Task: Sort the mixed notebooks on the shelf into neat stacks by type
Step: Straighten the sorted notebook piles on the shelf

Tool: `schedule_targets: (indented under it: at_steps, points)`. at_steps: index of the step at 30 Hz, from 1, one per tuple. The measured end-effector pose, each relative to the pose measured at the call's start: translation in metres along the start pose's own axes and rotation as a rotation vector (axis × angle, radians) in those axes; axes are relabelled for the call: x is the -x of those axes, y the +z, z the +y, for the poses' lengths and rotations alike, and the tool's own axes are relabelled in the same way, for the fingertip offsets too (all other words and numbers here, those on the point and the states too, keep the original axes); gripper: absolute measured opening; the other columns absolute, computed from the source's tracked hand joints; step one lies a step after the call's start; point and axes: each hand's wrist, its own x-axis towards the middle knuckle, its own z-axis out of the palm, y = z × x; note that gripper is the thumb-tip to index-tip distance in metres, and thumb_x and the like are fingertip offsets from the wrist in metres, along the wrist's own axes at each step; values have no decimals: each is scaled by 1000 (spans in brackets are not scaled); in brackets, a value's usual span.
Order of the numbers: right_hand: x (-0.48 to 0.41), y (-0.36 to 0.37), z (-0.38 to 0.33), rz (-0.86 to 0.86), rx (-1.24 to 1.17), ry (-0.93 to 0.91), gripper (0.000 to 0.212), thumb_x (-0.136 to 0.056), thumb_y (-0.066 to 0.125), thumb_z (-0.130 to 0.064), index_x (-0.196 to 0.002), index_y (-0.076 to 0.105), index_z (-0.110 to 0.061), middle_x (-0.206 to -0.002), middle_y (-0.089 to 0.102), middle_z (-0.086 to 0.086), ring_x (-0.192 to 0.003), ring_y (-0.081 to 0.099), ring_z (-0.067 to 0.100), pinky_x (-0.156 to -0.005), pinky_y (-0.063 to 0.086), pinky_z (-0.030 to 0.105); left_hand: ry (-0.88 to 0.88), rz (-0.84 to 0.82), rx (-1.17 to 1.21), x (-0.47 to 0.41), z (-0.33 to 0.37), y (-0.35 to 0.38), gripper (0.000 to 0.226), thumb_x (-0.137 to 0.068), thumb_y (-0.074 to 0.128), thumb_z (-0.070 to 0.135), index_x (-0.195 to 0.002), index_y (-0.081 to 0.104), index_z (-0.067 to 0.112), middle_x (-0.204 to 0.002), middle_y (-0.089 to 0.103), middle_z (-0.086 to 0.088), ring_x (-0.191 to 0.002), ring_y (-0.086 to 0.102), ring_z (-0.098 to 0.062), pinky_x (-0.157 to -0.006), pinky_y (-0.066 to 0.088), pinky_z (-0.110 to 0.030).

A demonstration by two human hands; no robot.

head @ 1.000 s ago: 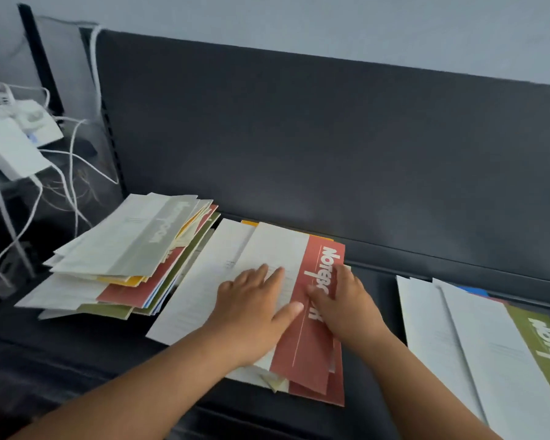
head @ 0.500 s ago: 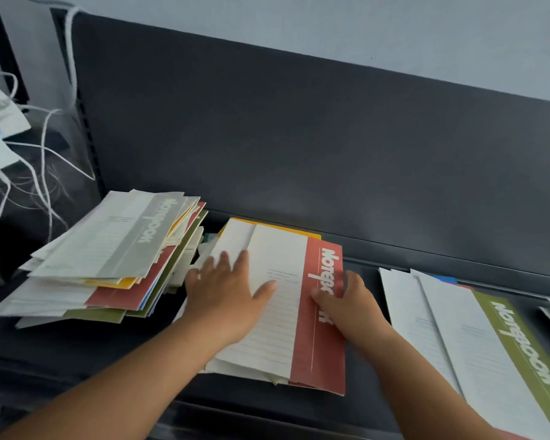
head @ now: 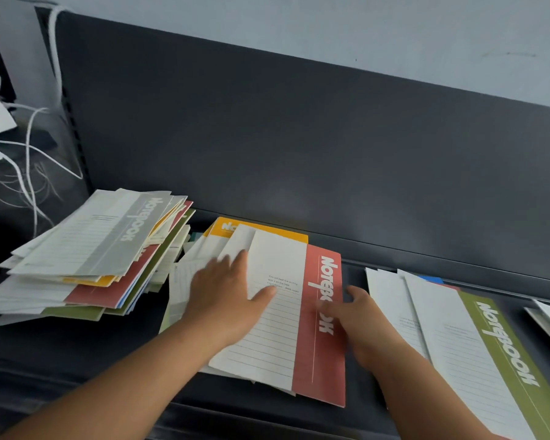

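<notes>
Head view: over the last second the left hand (head: 227, 293) has slid leftward off the red band of the red notebook (head: 318, 322), and it now lies flat with fingers spread on the white half of the cover and on the loose sheets just left of it. A yellow notebook (head: 235, 225), hidden earlier, now shows its top edge under the red one at the back. The right hand (head: 359, 319) has stayed at the red notebook's right edge, thumb over the printed band, fingers open against the cover; whether any fingers curl under the edge I cannot tell. Neither hand is closed on anything; both press and square.

This reads as tidying the middle stack, not yet lifting from it, and the stack is still mixed. The red notebook lies between the two hands, touching both, on the dark shelf (head: 353, 271). The mixed pile (head: 92, 258) sits to the left, well fanned; the green notebook (head: 489, 354) tops a stack just right of the right wrist.
</notes>
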Motion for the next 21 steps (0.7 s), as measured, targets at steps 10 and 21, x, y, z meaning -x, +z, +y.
schedule_targets:
  at_steps: [10,21]
  points:
    - [-1,2,4,-62,-86,16,24,-87,71,-12,-110,63,-14,-93,76,4,-83,75,26,-82,59,49,-25,-136,12,5,5,18,87,-89,33,69,-153,-5,23,-162,-3,0,-149,-6,-25,-118,3,-44]
    - [-8,-22,2,28,-167,64,22,-85,69,1,-105,65,-6,-87,76,11,-76,74,31,-69,60,45,-89,-188,-284,-3,-20,6,74,-94,14,64,-154,1,24,-162,-4,-8,-148,-2,-29,-117,8,-46]
